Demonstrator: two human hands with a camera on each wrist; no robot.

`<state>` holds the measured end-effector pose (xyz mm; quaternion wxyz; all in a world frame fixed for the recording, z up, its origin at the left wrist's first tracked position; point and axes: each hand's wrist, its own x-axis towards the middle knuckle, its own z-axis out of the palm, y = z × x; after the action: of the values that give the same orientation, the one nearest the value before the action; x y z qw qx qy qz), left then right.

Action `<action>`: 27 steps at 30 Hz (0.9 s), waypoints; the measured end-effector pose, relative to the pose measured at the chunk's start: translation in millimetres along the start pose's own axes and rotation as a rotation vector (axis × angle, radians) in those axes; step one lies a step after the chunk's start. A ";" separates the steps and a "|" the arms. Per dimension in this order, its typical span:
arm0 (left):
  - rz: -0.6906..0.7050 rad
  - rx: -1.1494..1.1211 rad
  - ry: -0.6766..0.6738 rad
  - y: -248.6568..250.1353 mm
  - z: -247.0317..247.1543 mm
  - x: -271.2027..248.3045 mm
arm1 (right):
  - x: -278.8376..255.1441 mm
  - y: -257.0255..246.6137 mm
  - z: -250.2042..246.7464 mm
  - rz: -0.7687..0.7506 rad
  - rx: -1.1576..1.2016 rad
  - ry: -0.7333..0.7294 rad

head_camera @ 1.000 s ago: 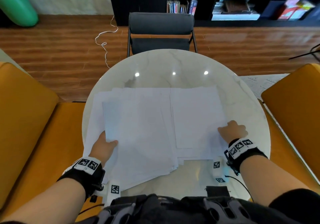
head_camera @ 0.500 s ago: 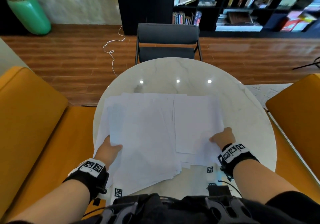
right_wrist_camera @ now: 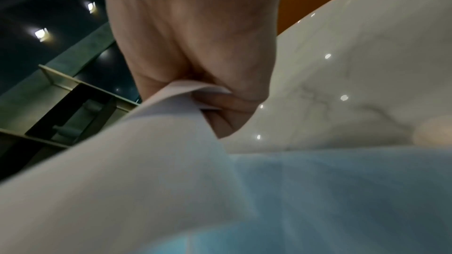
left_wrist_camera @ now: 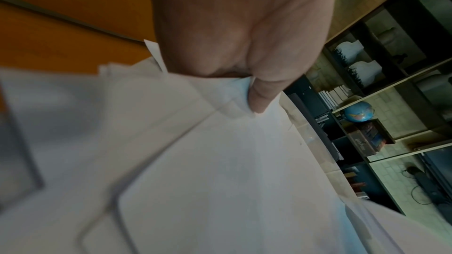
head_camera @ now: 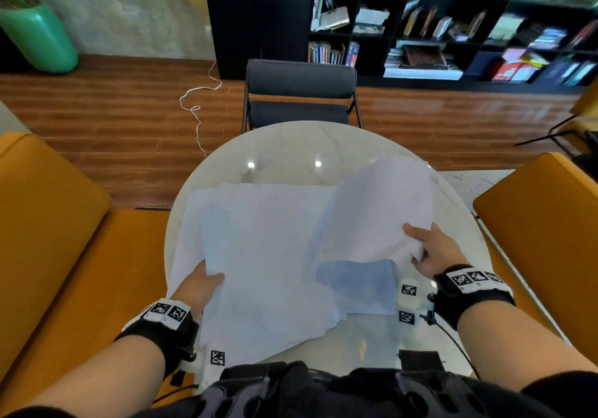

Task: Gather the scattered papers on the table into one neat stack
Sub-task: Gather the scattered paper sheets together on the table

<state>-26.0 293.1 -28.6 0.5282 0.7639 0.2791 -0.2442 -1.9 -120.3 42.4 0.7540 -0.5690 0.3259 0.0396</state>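
1. The counter point(head_camera: 301, 146) is a round, glossy white marble top with grey veins and small ceiling-light reflections on its far half.
2. Beyond the counter's far edge stands a dark grey chair point(head_camera: 301, 94) on a reddish wood floor point(head_camera: 113, 120), and behind that chair runs a black bookshelf point(head_camera: 420, 29) packed with books.
3. Orange seats point(head_camera: 48, 239) flank the counter on both sides; a green planter point(head_camera: 38, 39) sits far off past the counter's left side, and a white cord point(head_camera: 197, 110) trails on the floor just left of the chair.
4. The spread papers point(head_camera: 259, 256) cover the near and middle part of the counter, overlapping loosely, their long edges running roughly from the near rim toward the chair.
5. The left hand point(head_camera: 200, 285) grips the near-left edge of the spread papers, thumb on top and fingers hidden beneath; the left wrist view shows the thumb point(left_wrist_camera: 261, 94) pressing several sheet edges together.
6. The right hand point(head_camera: 433, 249) pinches the near-right corner of the lifted sheets point(head_camera: 378, 210), which rise off the counter and bow upward, their long axis leaning away toward the counter's far-right rim.
7. In the right wrist view, the pinched corner curls over the fingers point(right_wrist_camera: 220, 119), with bare marble just beyond.
8. Under the lifted sheets, more paper lies flat in shadow on the counter.
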 end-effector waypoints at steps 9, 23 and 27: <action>-0.061 -0.088 -0.028 3.7 3.6 1.6 | 9.4 84.2 34.1 0.117 -0.689 -0.063; 0.017 -0.113 -0.017 -1.3 10.9 2.5 | 0.7 99.2 84.2 -0.071 -0.964 -0.102; 0.061 0.010 0.100 2.0 9.0 -5.0 | 15.6 81.4 56.0 0.095 -1.214 0.395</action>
<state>-29.0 283.2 -26.9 0.5170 0.7859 0.2804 -0.1910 0.3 -47.2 -25.8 0.2208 -0.8764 0.4028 0.1449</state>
